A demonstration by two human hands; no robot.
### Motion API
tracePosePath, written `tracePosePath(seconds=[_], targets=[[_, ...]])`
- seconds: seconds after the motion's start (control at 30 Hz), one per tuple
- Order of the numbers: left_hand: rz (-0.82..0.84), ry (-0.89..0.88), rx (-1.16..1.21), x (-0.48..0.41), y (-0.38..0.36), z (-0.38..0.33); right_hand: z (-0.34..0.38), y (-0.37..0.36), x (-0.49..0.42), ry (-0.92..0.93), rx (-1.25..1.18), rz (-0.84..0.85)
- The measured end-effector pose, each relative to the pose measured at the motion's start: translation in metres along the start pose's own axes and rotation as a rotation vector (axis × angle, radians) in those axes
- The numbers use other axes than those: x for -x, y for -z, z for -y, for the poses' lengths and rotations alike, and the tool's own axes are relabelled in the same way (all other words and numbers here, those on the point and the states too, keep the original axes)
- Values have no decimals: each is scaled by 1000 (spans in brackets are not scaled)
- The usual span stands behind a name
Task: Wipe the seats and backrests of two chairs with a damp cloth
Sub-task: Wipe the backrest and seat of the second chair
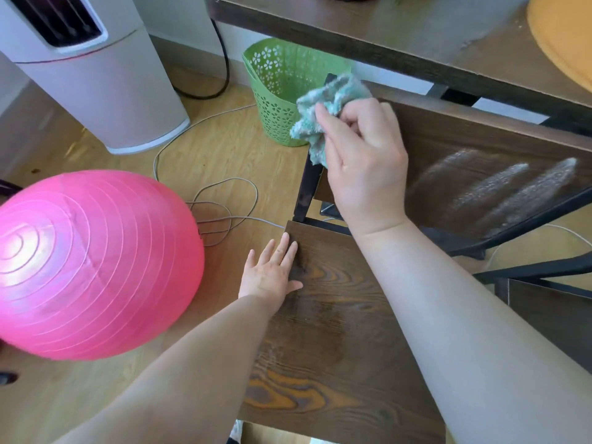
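Our right hand (365,161) grips the bunched teal cloth (323,104) at the left end of the chair's backrest (464,155). Our left hand (274,272) lies flat, fingers straight, on the left edge of the seat (336,331), near a pink ball (93,264).

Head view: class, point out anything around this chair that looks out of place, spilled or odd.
Pale wet streaks smear the backrest, likely from the cloth. A grey cable sprawls in loose loops on the floor beside the seat.
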State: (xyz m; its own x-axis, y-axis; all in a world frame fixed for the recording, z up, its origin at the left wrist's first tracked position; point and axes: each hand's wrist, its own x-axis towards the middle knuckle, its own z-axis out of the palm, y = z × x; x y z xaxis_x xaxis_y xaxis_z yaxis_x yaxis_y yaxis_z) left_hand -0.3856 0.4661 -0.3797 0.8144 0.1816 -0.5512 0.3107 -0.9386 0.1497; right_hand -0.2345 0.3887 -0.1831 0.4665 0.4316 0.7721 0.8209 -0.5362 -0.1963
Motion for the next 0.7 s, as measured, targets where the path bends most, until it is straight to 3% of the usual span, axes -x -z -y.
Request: tracePosePath(seconds=[0.4,0.7], targets=[[8,14,73,-2,-6,2,4,-41,76,-68,15,166],[39,36,75,-1,-3,-1,-2,-47,122,-96,62,564]])
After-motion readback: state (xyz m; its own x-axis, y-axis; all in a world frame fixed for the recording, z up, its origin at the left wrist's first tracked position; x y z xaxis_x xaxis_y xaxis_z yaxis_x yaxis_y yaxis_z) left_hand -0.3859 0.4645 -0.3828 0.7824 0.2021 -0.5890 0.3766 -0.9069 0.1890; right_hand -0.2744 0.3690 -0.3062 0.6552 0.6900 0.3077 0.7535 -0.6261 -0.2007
